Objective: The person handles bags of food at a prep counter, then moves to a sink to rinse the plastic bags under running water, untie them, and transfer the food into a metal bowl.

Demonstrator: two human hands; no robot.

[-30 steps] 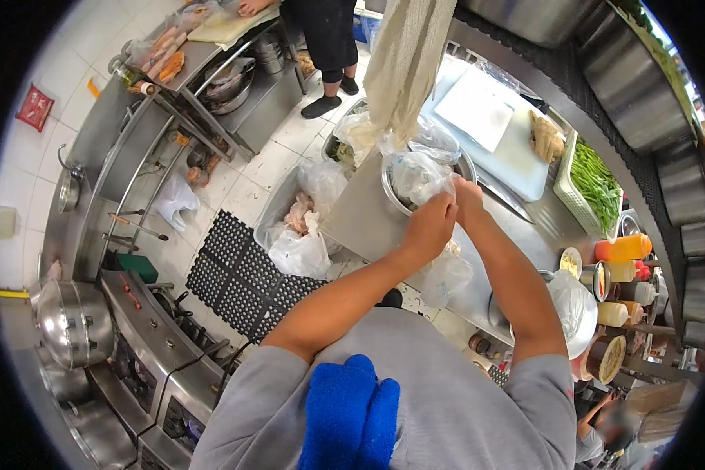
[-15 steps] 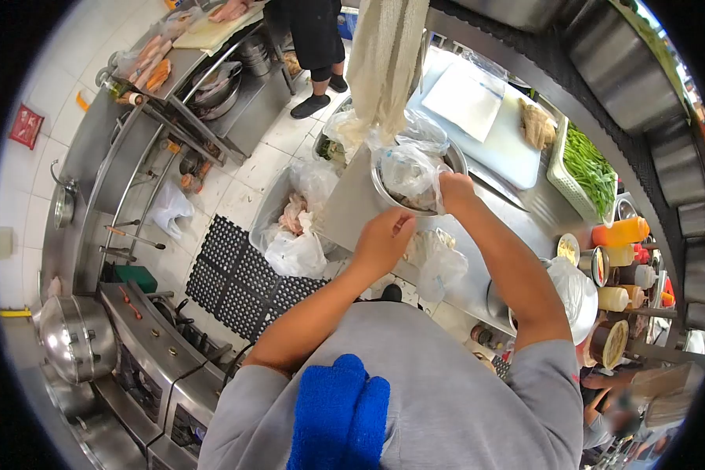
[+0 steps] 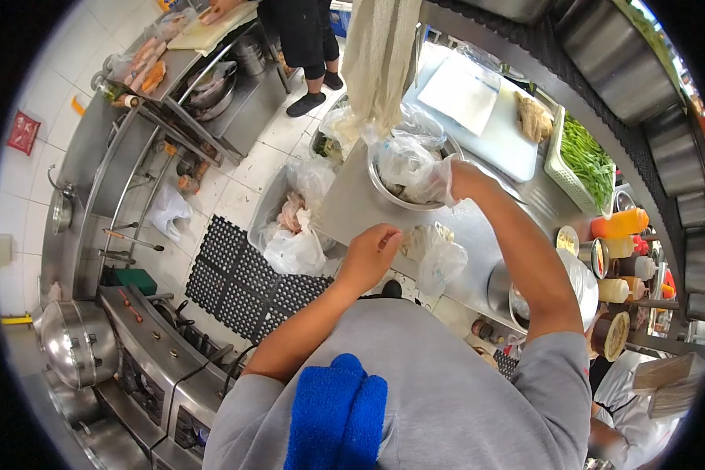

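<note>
My right hand (image 3: 468, 182) grips the edge of a clear plastic bag (image 3: 407, 163) that lies in a steel bowl (image 3: 377, 177) on the metal counter (image 3: 478, 251). My left hand (image 3: 374, 249) is raised beside the counter's near edge, away from the bag, its fingers curled in with nothing visible between them. Another plastic bag (image 3: 442, 265) sits at the counter's edge, just right of my left hand. Behind the bowl hangs a pale cloth (image 3: 380, 66). What is inside the bowl is partly hidden by the plastic.
A cutting board (image 3: 517, 141), a knife (image 3: 497, 182) and a basket of green vegetables (image 3: 583, 164) line the counter. Sauce bottles (image 3: 620, 225) stand at right. A bin (image 3: 260, 215) with bags is left of the counter. Another person (image 3: 298, 39) stands at a far table.
My hands have come apart: the left has let go and drawn back to the left. The right has stayed on the bag and pulled its edge slightly to the right.
</note>
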